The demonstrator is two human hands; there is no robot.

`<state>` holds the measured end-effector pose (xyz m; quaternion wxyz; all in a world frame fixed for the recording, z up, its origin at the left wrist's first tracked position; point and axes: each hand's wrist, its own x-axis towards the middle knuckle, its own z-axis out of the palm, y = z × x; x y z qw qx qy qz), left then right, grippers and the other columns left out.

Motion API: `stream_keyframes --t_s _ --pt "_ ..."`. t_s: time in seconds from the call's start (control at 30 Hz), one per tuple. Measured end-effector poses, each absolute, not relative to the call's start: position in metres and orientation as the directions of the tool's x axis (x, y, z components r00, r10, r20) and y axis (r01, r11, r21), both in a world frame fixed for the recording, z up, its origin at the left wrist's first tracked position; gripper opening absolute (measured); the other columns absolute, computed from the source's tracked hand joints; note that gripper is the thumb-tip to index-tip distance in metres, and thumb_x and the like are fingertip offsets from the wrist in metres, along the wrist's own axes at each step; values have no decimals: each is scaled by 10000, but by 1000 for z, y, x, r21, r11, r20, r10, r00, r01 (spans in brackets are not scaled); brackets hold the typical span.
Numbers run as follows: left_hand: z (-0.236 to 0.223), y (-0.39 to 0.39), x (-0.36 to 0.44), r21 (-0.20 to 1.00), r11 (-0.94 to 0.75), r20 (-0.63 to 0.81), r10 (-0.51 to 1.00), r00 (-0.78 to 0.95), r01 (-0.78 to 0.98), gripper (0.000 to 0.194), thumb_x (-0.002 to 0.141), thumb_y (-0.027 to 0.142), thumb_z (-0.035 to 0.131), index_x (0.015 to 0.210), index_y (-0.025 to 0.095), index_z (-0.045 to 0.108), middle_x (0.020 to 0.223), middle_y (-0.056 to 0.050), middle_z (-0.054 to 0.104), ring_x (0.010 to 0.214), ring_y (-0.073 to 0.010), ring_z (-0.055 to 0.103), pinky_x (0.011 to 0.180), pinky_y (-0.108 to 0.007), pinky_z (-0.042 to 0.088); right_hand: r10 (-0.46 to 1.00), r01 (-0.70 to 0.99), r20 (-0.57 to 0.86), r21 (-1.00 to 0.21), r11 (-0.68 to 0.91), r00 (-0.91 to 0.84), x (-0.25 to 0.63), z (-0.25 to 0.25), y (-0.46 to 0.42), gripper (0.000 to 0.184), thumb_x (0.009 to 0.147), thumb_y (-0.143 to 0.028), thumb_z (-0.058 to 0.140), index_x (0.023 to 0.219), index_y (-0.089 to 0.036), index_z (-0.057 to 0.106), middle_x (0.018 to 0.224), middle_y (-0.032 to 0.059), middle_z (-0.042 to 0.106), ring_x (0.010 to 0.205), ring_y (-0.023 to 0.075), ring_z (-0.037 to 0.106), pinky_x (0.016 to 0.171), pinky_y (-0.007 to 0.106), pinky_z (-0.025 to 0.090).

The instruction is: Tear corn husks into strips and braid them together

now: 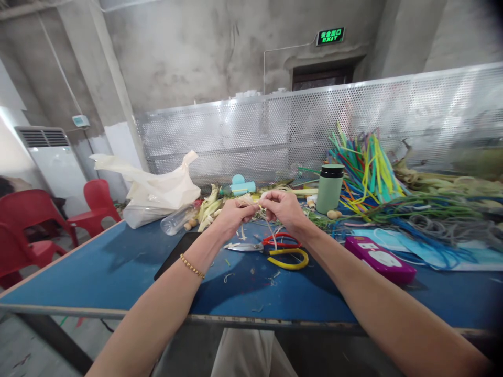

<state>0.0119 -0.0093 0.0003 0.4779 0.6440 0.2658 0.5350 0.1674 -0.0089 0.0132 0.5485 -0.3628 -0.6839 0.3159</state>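
Above the middle of the table, my left hand [237, 213] and my right hand [283, 208] almost meet, both closed in a fingertip pinch. Between them is a small pale strand [271, 229], whose loose end hangs below my right hand; its exact material is too small to make out. A pale, husk-like piece [247, 199] shows just behind my left fingers. Below the hands lies a pair of scissors [271, 246] with red and yellow handles, blades pointing left. Dried corn husks [210, 208] lie beyond my left hand.
A white plastic bag [161, 186] and a clear bottle [176, 222] stand left. Toward the right are a green tumbler [330, 191], a bundle of coloured strips [369, 167], a purple box [379, 259] and blue face masks [428, 246]. A perforated metal panel [236, 136] borders the back.
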Motion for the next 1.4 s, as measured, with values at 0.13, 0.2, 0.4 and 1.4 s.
stream_keyframes --t_s 0.13,0.2,0.4,1.4 --pt "2 -10 12 909 -330 400 861 313 -254 284 637 284 765 569 129 538 531 32 448 484 -51 353 490 -249 204 839 153 529 -826 543 -124 168 13 -8 141 701 -291 630 680 -155 601 424 -33 515 385 86 467 398 199 350" --pt "3 -9 12 910 -290 385 855 347 -296 204 603 221 769 633 111 601 588 10 510 501 -52 378 498 -243 228 845 151 523 -832 534 -111 169 13 -7 165 695 -314 641 688 -154 603 432 -36 509 386 85 457 394 203 346" --pt "2 -6 12 910 -288 377 876 302 -300 163 589 173 750 646 98 617 612 -6 538 500 -53 400 501 -239 242 834 227 539 -804 550 -114 174 16 -4 207 708 -356 645 670 -157 604 432 -39 482 383 86 407 403 231 320" --pt "-2 -8 12 951 -203 275 898 343 -233 301 626 308 808 619 102 589 554 13 480 459 -33 352 462 -225 171 794 139 585 -783 606 -166 170 12 -1 125 699 -264 616 654 -149 637 631 -1 601 590 109 500 585 242 397"
